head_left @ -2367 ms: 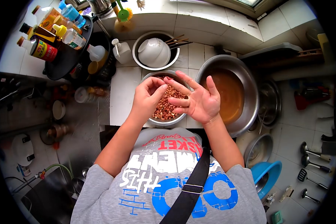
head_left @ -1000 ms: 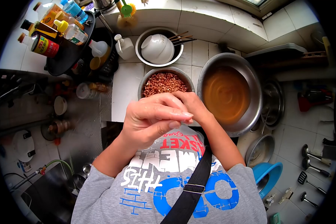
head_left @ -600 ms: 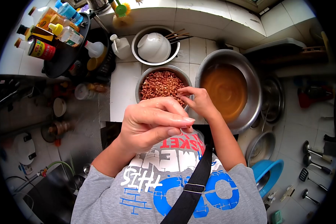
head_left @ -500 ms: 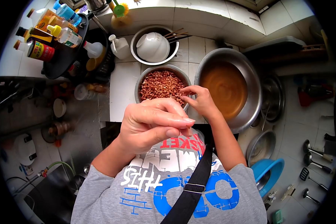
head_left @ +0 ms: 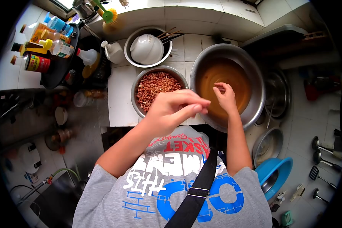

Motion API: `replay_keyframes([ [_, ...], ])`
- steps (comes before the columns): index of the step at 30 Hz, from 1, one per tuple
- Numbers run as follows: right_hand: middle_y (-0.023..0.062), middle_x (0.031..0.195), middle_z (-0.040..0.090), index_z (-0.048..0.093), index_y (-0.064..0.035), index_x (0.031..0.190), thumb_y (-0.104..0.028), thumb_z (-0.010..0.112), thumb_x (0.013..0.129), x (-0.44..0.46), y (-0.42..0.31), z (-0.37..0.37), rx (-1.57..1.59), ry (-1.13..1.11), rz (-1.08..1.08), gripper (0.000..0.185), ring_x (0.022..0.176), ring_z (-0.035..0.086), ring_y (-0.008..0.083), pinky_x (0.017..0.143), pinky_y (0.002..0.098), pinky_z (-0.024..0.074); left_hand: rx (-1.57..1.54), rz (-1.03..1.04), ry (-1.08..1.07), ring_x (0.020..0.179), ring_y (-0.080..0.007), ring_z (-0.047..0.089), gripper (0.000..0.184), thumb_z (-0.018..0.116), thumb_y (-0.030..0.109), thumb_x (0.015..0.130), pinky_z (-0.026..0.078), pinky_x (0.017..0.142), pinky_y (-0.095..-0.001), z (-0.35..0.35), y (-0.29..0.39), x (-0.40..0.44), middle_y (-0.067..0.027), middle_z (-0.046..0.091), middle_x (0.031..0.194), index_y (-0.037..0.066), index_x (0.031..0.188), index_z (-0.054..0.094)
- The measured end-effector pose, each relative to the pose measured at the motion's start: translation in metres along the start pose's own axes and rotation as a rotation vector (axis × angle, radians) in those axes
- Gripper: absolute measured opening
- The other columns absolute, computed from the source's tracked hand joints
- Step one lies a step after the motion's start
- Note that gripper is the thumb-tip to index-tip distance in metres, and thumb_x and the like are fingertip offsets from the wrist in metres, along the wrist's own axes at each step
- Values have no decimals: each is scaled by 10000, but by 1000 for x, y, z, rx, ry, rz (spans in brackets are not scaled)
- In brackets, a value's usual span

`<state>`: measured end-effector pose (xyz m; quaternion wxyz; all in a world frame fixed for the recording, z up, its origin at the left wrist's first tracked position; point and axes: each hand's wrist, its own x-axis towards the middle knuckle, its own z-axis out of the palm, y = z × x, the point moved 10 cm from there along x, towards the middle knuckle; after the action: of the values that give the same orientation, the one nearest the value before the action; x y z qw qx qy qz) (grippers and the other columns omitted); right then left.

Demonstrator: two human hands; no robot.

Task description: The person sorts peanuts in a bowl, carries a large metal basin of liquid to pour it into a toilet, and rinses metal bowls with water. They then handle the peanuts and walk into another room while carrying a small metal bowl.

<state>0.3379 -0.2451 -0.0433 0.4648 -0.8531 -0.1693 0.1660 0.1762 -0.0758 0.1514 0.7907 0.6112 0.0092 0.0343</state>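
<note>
My left hand [head_left: 176,110] is raised close to the camera, in front of the peanut bowl. Its thumb and fingers are pinched together, and whatever is between them is hidden. Behind it stands a metal bowl [head_left: 134,99] full of reddish-brown peanuts [head_left: 155,85]; my wrist and hand cover its lower right part. Over the large metal basin [head_left: 257,98] hangs my right hand [head_left: 226,98], fingers curled in toward the thumb. Anything in that grip is too small to make out. Brown water [head_left: 235,76] fills the bottom of this basin, just below the right hand.
Behind the peanuts, a metal bowl [head_left: 127,53] holds a white bowl [head_left: 148,49] and chopsticks [head_left: 171,36]. A white pump bottle [head_left: 113,52] is beside it. Bottles crowd a black rack [head_left: 70,62] at left. A blue basin [head_left: 281,173] sits low at right, near hanging ladles [head_left: 323,144].
My right hand has moved from the peanut bowl's edge to over the brown water. My left hand has shifted right and slightly up, still pinched. The view has moved a little.
</note>
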Motion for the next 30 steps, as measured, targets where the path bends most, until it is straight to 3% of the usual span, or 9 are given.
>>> replay_keyframes([
  [5,169,1124,617,651,-29,1098,-229,711,843,-4,60,-36,-256,25,117,330,1031,634,286,916,377,496,898,47,-155,943,-288,633,294,667,136,869,511,801,-362,42,-110,48,-140,636,1030,-33,1108,650],
  [7,183,1149,606,637,-33,1121,-253,707,841,-9,81,-47,-417,30,126,363,1108,590,321,971,404,462,1334,-116,-405,1175,-318,544,380,593,209,905,421,997,-419,65,-156,61,-175,575,1240,-26,1203,614],
  [10,249,1357,475,542,-57,1308,-294,671,855,-22,114,-54,-526,-54,253,527,1279,457,389,1068,437,388,1925,116,-350,1379,-346,354,476,496,286,939,209,1153,-508,78,-212,80,-195,455,1423,-27,1290,568],
  [14,294,1494,317,434,-62,1428,-310,654,863,-39,127,-57,-543,-141,330,655,1367,345,443,1126,443,329,1897,-250,-692,1448,-347,241,446,469,314,928,59,1184,-565,77,-273,83,-178,391,1494,87,1277,628],
  [17,296,1486,331,461,-47,1399,-301,656,865,-43,129,-61,-518,-155,306,623,1375,342,428,1130,432,322,1808,13,-754,1436,-342,266,349,491,307,900,87,1187,-550,111,-259,94,-182,434,1459,141,1086,735],
  [18,292,1479,346,475,-45,1387,-301,658,864,-44,131,-65,-508,-140,305,609,1377,346,415,1131,421,319,1793,132,-635,1419,-331,300,286,521,289,873,122,1187,-533,117,-247,101,-183,469,1426,142,893,765],
  [25,244,1409,443,515,-18,1320,-245,628,887,-23,145,-93,-440,-1,245,502,1316,425,378,1093,416,373,1692,184,-283,1286,-317,463,228,540,198,877,266,1132,-510,101,-223,117,-183,543,1286,94,1022,682],
  [27,214,1320,521,548,-22,1269,-206,608,893,-8,147,-103,-403,51,242,423,1235,498,362,1041,415,415,1701,110,-327,1108,-273,571,185,551,182,865,380,1011,-495,91,-218,117,-116,607,1061,101,993,658],
  [30,200,1212,574,578,-36,1216,-180,602,884,18,153,-110,-382,129,214,364,1153,549,358,982,431,451,1615,127,-225,989,-276,608,171,606,177,829,462,874,-425,72,-190,117,-106,608,990,86,967,649],
])
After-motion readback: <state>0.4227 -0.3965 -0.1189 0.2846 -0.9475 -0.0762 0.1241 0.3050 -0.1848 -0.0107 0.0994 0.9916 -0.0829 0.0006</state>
